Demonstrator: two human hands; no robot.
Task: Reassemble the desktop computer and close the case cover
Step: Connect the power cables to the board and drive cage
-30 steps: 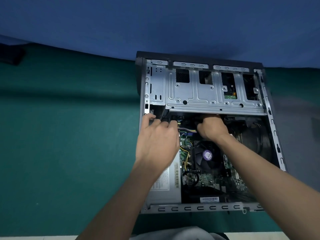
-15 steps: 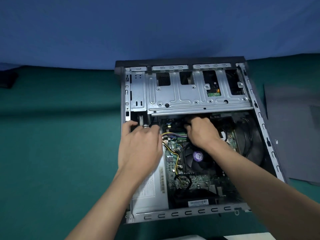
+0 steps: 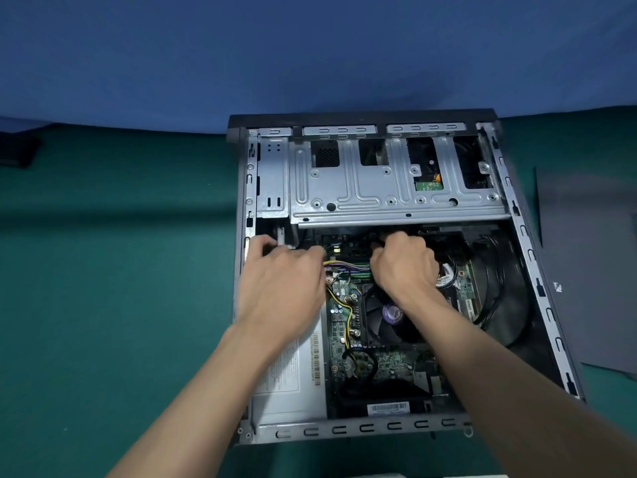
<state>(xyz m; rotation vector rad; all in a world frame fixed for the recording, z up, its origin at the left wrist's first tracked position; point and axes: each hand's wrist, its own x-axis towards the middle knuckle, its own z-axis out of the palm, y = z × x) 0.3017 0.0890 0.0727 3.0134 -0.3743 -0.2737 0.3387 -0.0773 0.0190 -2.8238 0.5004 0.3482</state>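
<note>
While the open desktop computer case (image 3: 344,430) lies flat on the green table cloth (image 3: 120,288), both hands are placed inside it, at the near edge of the drive cage (image 3: 389,198). The left hand (image 3: 282,284) is spread over the far end of the power supply (image 3: 293,384), its thumb against the left wall; because of blur it cannot be told whether something is held. The right hand (image 3: 405,267) is curled, and its fingertips are hidden in the narrow gap under the cage edge, so its grip cannot be told either. The hands are apart, and coloured wires (image 3: 348,269) are seen between them. The CPU fan (image 3: 386,315) is partly covered by the right wrist. More free room is found at the right of the interior, where black cables (image 3: 498,298) lie on the dark floor. The dark case cover (image 3: 593,270) is laid on the cloth just beside the right wall.
</note>
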